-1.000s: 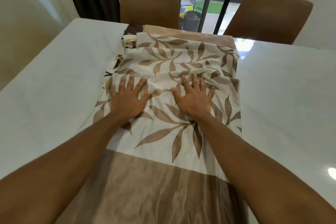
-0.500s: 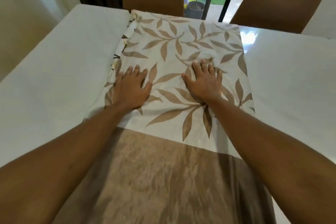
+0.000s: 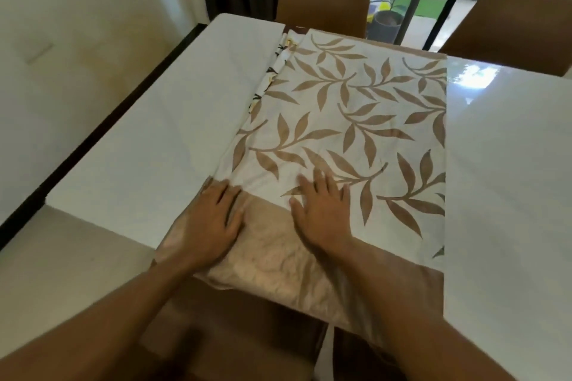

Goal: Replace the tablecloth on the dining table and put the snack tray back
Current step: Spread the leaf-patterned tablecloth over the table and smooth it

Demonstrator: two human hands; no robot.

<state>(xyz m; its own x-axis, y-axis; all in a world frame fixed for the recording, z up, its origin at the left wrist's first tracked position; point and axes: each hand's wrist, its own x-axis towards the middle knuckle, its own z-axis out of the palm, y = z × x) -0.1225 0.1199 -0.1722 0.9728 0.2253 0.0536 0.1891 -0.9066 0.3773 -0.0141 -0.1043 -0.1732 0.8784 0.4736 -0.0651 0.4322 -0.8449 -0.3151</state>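
folded leaf-print tablecloth on table; left hand and right hand spread flat, pressing its near end

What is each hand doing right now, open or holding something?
Left hand: open, flat on the tablecloth.
Right hand: open, flat on the tablecloth.

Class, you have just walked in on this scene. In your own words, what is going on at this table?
A person leans over a white dining table with both hands flat on a leaf-print tablecloth. The left hand rests on its brown border and the right hand lies where the border meets the leaf print. The cloth is folded into a strip down the middle, with the tabletop showing on either side. No snack tray is in view.
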